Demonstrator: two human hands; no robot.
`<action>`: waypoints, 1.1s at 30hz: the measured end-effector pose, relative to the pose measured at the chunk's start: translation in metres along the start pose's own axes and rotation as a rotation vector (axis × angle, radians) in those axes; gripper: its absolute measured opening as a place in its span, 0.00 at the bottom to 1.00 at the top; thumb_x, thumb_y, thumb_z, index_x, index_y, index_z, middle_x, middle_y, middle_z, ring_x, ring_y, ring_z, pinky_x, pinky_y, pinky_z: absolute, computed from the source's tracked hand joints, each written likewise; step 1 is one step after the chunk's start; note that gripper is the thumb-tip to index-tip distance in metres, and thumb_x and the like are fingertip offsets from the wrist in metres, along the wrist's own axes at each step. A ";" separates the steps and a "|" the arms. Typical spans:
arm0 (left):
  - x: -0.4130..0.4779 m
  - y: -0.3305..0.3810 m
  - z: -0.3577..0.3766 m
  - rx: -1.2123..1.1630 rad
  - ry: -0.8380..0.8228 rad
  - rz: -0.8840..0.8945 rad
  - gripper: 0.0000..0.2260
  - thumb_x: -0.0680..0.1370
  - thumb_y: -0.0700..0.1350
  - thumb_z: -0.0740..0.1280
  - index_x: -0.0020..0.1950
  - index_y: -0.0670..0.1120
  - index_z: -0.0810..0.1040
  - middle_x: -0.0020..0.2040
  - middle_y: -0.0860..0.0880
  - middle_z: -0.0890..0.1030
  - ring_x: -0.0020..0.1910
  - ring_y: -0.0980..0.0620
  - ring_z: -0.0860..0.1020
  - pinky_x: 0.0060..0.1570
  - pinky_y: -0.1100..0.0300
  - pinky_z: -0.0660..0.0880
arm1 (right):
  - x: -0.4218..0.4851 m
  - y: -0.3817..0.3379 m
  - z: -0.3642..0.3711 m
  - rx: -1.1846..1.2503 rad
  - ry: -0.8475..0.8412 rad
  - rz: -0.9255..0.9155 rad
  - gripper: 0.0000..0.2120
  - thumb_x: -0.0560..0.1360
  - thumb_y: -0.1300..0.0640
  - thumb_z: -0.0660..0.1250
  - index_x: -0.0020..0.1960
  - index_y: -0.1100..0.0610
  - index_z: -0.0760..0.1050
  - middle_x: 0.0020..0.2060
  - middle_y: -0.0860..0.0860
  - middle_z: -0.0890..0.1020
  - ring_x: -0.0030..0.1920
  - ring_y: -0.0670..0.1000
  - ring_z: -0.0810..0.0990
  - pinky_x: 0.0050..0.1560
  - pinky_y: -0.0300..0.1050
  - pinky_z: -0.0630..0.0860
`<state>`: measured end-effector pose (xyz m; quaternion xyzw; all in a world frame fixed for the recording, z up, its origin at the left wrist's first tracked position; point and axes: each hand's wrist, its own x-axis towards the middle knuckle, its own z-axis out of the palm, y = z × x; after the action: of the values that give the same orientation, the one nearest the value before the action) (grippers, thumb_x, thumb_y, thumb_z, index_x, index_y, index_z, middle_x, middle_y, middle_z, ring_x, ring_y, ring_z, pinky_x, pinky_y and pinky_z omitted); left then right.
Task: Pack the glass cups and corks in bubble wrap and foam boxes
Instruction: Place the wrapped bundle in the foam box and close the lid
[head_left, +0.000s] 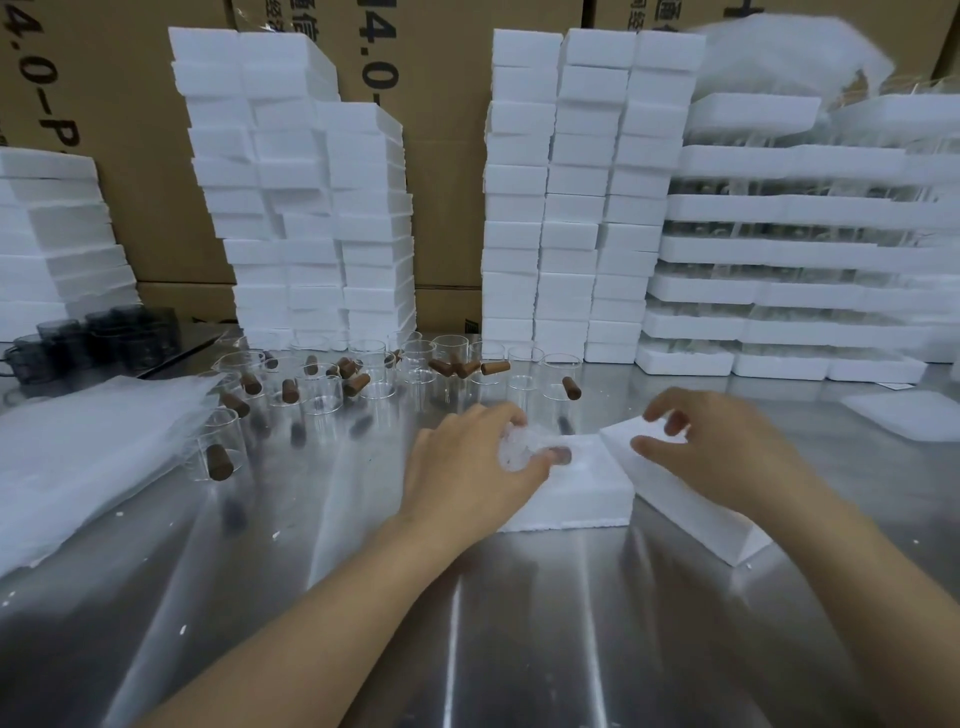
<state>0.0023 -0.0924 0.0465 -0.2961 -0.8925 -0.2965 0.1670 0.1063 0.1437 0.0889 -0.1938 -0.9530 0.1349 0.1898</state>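
A polished steel table (519, 623) fills the foreground, streaked with reflections and flecked with white foam crumbs. Brown cardboard cartons (447, 156) with black print form the back wall. In front of them rise tall stacks of foam boxes (301, 208), with more at the left edge. On the right, foam trays (779, 249) are layered with glassware between them. A pile of bubble wrap sheets (93, 452) lies at the left, and a group of dark cups (104, 338) sits behind it.

Clear glass cups (322, 395) stand clustered at mid-table, with brown corks (358, 384) scattered among them, some attached to the cups' sides like handles.

Near the centre lies an open foam box (576, 499), square and white, flat on the table. The left hand (467, 462) curls its fingers round a bubble-wrapped bundle (519, 452) and holds it down in the box's hollow. The wrap is crinkled and translucent, and a brown cork end shows at the bundle's right side.

Just beside the box, on its right, a foam lid (685, 509) sits tilted with its far end raised. The right hand (717, 447) is over that raised end, thumb and fingers bent toward it. The motion blur there makes it impossible to tell whether they actually grip the lid.
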 end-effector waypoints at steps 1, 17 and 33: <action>-0.001 0.001 0.000 0.014 0.006 0.010 0.22 0.75 0.72 0.63 0.64 0.62 0.76 0.54 0.62 0.77 0.58 0.53 0.78 0.57 0.52 0.69 | 0.001 0.005 0.000 -0.042 -0.066 0.037 0.12 0.74 0.37 0.72 0.53 0.40 0.76 0.47 0.40 0.79 0.48 0.46 0.79 0.50 0.48 0.77; -0.004 -0.003 -0.010 -0.238 0.148 0.041 0.28 0.76 0.65 0.68 0.76 0.63 0.70 0.69 0.65 0.72 0.71 0.59 0.68 0.74 0.49 0.68 | -0.012 -0.018 -0.018 0.234 0.437 -0.360 0.08 0.79 0.56 0.72 0.55 0.45 0.79 0.49 0.41 0.83 0.48 0.42 0.79 0.55 0.48 0.75; 0.003 -0.007 -0.031 -0.698 0.321 0.222 0.27 0.74 0.52 0.79 0.71 0.60 0.74 0.63 0.59 0.81 0.63 0.55 0.79 0.54 0.70 0.75 | -0.021 -0.046 0.001 1.917 -0.570 0.006 0.09 0.77 0.63 0.73 0.57 0.62 0.85 0.63 0.59 0.84 0.66 0.57 0.83 0.56 0.46 0.83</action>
<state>-0.0009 -0.1154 0.0690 -0.3798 -0.6633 -0.6044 0.2247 0.1088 0.0940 0.0969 0.0785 -0.4513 0.8884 0.0298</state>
